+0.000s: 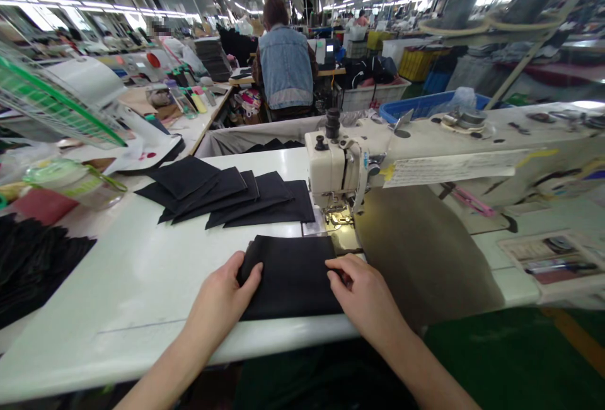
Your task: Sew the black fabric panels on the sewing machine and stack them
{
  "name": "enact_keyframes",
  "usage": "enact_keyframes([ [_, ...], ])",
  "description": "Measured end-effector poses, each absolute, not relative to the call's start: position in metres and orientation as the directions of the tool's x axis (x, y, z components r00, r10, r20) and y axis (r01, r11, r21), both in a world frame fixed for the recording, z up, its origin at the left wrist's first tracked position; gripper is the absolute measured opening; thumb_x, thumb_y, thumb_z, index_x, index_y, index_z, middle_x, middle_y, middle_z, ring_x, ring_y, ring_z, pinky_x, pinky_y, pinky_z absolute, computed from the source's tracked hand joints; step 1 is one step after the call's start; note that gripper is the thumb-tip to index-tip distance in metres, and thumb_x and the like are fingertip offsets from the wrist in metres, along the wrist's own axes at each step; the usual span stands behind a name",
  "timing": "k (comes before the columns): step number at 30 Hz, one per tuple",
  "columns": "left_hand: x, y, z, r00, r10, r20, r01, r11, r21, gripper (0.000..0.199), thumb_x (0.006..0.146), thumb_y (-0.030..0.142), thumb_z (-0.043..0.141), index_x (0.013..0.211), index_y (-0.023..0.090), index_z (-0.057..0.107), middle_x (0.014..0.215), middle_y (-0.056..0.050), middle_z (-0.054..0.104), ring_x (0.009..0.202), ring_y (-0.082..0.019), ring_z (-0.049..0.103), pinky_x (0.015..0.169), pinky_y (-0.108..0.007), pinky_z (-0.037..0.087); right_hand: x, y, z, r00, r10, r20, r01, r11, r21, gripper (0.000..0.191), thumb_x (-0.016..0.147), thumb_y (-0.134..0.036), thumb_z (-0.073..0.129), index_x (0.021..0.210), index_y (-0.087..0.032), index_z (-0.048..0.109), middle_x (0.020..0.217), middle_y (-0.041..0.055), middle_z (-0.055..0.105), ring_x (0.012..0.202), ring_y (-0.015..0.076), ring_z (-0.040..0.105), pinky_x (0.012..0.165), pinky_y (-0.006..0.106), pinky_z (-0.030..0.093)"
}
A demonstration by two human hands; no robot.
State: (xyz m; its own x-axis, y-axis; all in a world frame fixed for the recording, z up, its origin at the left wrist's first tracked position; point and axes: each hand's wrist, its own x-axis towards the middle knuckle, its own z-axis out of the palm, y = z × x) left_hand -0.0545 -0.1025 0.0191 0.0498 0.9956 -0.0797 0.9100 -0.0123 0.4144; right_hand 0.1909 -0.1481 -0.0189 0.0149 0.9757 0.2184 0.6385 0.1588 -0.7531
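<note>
A folded piece of black fabric (pixel 293 278) lies on the white sewing table (pixel 127 278), close to its front edge. My left hand (pixel 239 287) grips the left edge of the fabric, thumb on top and the other fingers behind or under it. At the right edge, my right hand (pixel 357 284) pinches the fabric between thumb and fingers. Just beyond the fabric stands the presser foot (pixel 339 218) of a sewing machine (pixel 333 158), lit by a yellowish lamp. Several black fabric pieces (pixel 227 193) overlap in a fanned row behind, left of the needle area.
At far left are a pile of dark fabric (pixel 33 265), a clear plastic container (pixel 70 180) and a white fan with a green-edged guard (pixel 61 95). A blue bin (pixel 401 111) stands behind the machine arm. A person in a denim vest (pixel 286 63) sits ahead, back turned.
</note>
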Motion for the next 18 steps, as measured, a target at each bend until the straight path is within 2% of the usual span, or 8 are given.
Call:
enact_keyframes([
  [14,-0.0531,-0.0993,0.0205,0.054,0.993,-0.1,0.925,-0.012,0.379,0.027,0.09,0.045,0.043,0.072,0.026,0.038,0.057,0.002,0.051,0.055,-0.022,0.056,0.057,-0.029,0.033,0.1912,-0.1418,-0.0159,0.012,0.973,0.229,0.682,0.16,-0.713,0.023,0.09,-0.016,0.053,0.099,-0.02,0.073,0.077,0.0025,0.067,0.068,0.0172,0.065,0.069,0.029,0.055],
  [18,-0.0545,-0.0962,0.022,0.051,0.992,-0.118,0.91,0.002,0.415,0.027,0.092,0.048,0.047,0.077,0.025,0.043,0.063,0.001,0.056,0.059,-0.023,0.058,0.059,-0.029,0.035,0.1896,-0.1411,-0.0167,0.0,0.979,0.203,0.726,0.14,-0.673,0.021,0.09,-0.014,0.056,0.1,-0.018,0.074,0.08,0.0029,0.068,0.07,0.0177,0.067,0.069,0.029,0.055],
])
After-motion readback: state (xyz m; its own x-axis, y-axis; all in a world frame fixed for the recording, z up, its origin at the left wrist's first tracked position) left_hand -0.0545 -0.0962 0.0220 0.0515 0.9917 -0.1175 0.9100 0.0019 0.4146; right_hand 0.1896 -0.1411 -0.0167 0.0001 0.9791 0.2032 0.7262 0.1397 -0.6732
